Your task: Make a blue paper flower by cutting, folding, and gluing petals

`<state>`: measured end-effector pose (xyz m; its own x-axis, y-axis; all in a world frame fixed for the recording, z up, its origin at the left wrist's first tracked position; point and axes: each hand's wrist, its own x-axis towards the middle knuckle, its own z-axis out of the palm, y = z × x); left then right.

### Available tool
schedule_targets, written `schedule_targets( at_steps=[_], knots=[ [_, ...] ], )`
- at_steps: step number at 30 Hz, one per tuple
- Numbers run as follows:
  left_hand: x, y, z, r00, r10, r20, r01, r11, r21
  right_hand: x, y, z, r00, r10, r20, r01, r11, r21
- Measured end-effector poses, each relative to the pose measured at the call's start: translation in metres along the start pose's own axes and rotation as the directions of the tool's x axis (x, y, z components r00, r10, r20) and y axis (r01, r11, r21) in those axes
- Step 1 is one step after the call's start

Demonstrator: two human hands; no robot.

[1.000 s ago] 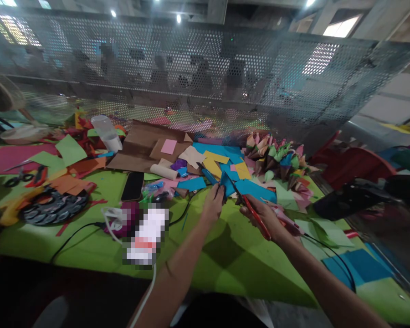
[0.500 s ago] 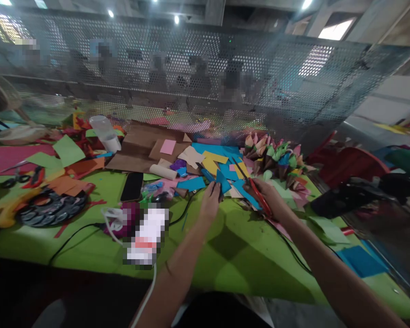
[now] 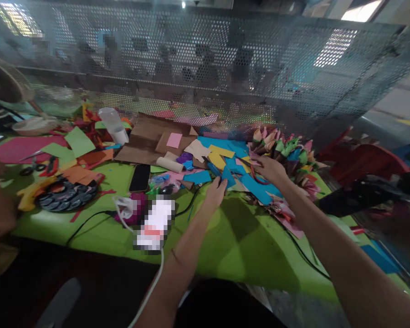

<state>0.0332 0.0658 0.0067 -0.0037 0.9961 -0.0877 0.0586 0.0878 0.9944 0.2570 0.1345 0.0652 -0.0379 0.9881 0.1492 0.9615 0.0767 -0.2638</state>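
Note:
My left hand [image 3: 216, 192] is closed on a small piece of blue paper [image 3: 228, 178], pinched between thumb and fingers above the green table. My right hand [image 3: 271, 169] is over the paper pile, palm down with its fingers stretched to the left. Just below those fingers is a pair of red-handled scissors [image 3: 259, 179], partly hidden by the hand, lying over blue paper [image 3: 256, 187]. Around both hands are yellow paper pieces [image 3: 222, 151], a cream cut-out [image 3: 197, 150] and more blue scraps.
Bunched paper flowers [image 3: 287, 148] stand at the back right. Brown paper [image 3: 140, 141], a dark phone [image 3: 140, 178], a lit phone with a white cable [image 3: 162, 264] and a black round tray [image 3: 66, 193] lie leftward. Another person's arm [image 3: 0, 200] shows far left. A perforated metal screen [image 3: 191, 100] rises behind.
My right hand has moved farther back over the pile, and the scissors have dropped lower beneath its fingers. The left hand still holds blue paper. Another person's arm has come in at left.

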Motion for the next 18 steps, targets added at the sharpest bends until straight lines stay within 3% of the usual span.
schedule_targets(
  at_steps=[2, 4, 6, 10, 14, 18],
  knots=[
    [-0.001, 0.001, 0.000, 1.000, 0.030, 0.009, -0.030, 0.992, 0.119, -0.010, -0.013, 0.003, 0.997, -0.071, 0.027, 0.067, 0.986, 0.150],
    [-0.003, 0.003, 0.000, 0.999, 0.045, 0.029, -0.049, 0.985, 0.166, -0.024, -0.028, 0.009, 0.986, -0.150, 0.073, 0.100, 0.880, 0.464],
    [-0.005, 0.004, 0.000, 0.994, 0.087, 0.063, -0.098, 0.977, 0.192, -0.036, -0.041, 0.016, 0.985, -0.165, 0.044, 0.104, 0.783, 0.614],
    [-0.008, 0.005, 0.000, 0.977, 0.181, 0.113, -0.194, 0.974, 0.114, -0.051, -0.052, 0.023, 0.996, -0.064, -0.058, 0.087, 0.742, 0.665],
    [-0.003, 0.006, -0.002, 0.982, 0.143, 0.121, -0.157, 0.980, 0.119, -0.062, -0.054, 0.020, 1.000, -0.004, -0.016, 0.014, 0.685, 0.728],
    [0.002, 0.007, -0.005, 0.977, 0.108, 0.184, -0.141, 0.974, 0.178, -0.076, -0.060, 0.020, 0.991, 0.054, -0.120, 0.045, 0.719, 0.693]
  ],
)
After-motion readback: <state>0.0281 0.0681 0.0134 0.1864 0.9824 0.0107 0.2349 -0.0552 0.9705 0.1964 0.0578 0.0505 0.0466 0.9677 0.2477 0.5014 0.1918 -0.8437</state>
